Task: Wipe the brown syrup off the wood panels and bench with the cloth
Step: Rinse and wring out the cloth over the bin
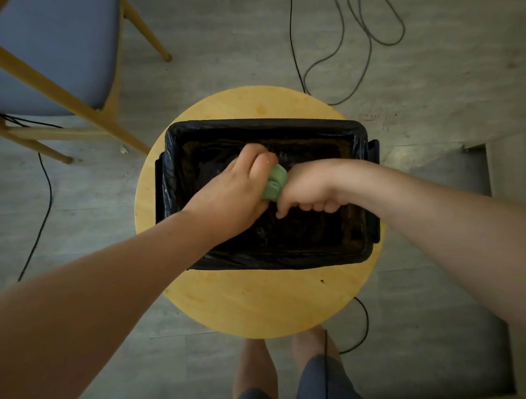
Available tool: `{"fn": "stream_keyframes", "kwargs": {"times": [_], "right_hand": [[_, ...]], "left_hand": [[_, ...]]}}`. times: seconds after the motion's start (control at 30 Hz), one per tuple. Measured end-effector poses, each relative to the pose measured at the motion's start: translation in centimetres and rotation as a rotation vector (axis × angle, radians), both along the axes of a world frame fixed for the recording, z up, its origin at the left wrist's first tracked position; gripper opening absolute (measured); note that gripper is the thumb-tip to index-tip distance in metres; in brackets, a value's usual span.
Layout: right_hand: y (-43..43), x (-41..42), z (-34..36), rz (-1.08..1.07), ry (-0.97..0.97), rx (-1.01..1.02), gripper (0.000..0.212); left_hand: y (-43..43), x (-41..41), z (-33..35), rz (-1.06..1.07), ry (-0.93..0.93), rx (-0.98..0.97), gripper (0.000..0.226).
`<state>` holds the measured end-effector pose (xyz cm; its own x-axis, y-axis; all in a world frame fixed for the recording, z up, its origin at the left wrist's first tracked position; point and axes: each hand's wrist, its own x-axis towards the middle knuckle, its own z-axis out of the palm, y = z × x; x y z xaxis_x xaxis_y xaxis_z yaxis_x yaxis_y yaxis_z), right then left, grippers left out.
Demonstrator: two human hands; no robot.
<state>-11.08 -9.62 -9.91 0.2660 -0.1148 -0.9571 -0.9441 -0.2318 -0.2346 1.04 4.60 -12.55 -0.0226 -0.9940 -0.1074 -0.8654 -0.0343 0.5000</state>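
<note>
Cloth (274, 183): where is it, and how is it held? (Observer 1)

Observer 2, largest first: grey floor (436, 109), with loose cables (373, 14) at far right and a blue-seated chair (43, 52) at far left. In the centre is a round wooden top (262, 302) carrying a black tub (262, 121) lined with black plastic film. Both of the person's hands are over the tub's middle. The left hand (239, 194) is clenched round the cloth's left end, and the right hand (307, 190) is fisted round its right end. Only a green wad shows between them, above the tub and clear of the wood.

Observer 1: Reason for that hold?

Observer 2: Judgement only: opposed grips on a bunched cloth read as wringing. Holding it over the lined tub would keep run-off away from the wood. No drip is resolvable, and the tub's interior is too dark to say whether liquid lies in it.

Observer 1: Any syrup left?

Observer 2: One small dark speck (322, 281) sits on the top, to the near right of the tub. A faint brownish mark (261, 108) lies near the top's far edge. Probably residue, unconfirmed, so wiping likely remains to be done.
</note>
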Motion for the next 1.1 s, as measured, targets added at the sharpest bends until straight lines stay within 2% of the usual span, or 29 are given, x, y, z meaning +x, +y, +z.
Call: {"fn": "stream_keyframes", "kwargs": {"times": [0.13, 0.2, 0.27, 0.3, 0.37, 0.43, 0.47, 0.53, 0.67, 0.87, 1.0, 1.1], "right_hand": [[-1.1, -0.3, 0.3, -0.151, 0.134, 0.290, 0.040], [-1.0, -0.3, 0.6, -0.164, 0.154, 0.375, 0.044], [-0.7, -0.3, 1.0, -0.216, 0.133, 0.412, 0.043], [-0.4, -0.1, 1.3, -0.256, 0.108, 0.409, 0.042], [0.4, 0.5, 1.9, -0.280, 0.022, 0.307, 0.037], [1.3, 1.3, 2.5, -0.151, -0.109, 0.011, 0.025], [1.7, 1.7, 2.7, -0.065, -0.182, -0.165, 0.020], [2.3, 1.9, 2.9, 0.079, -0.320, -0.418, 0.011], [2.9, 1.6, 3.3, 0.378, -0.417, -0.705, 0.007], [3.6, 1.2, 4.6, 0.604, -0.496, -0.834, 0.003], [3.6, 0.9, 5.6, 0.670, -0.514, -0.920, 0.012], [4.0, 0.7, 5.6, 0.622, -0.436, -0.961, 0.014]], "left_hand": [[0.2, -0.1, 0.4, -0.120, -0.045, 0.144, 0.102], [-0.1, -0.1, 0.8, -0.135, -0.056, 0.204, 0.108], [-0.7, 0.4, 1.2, -0.135, -0.190, 0.216, 0.109], [-1.3, 0.9, 1.6, -0.121, -0.311, 0.199, 0.101], [-2.5, 1.9, 2.5, -0.110, -0.509, 0.149, 0.063], [-3.5, 2.7, 3.6, -0.129, -0.553, 0.168, 0.029], [-3.8, 3.0, 4.0, -0.131, -0.533, 0.195, 0.020], [-4.1, 2.9, 4.6, -0.126, -0.457, 0.278, 0.016], [-4.3, 2.5, 4.9, -0.028, -0.197, 0.533, 0.013], [-4.1, 2.1, 5.3, 0.020, 0.056, 0.723, 0.015], [-4.3, 2.2, 6.2, 0.092, 0.263, 0.832, 0.020], [-3.8, 2.0, 6.0, 0.021, 0.223, 0.691, 0.015]]}}
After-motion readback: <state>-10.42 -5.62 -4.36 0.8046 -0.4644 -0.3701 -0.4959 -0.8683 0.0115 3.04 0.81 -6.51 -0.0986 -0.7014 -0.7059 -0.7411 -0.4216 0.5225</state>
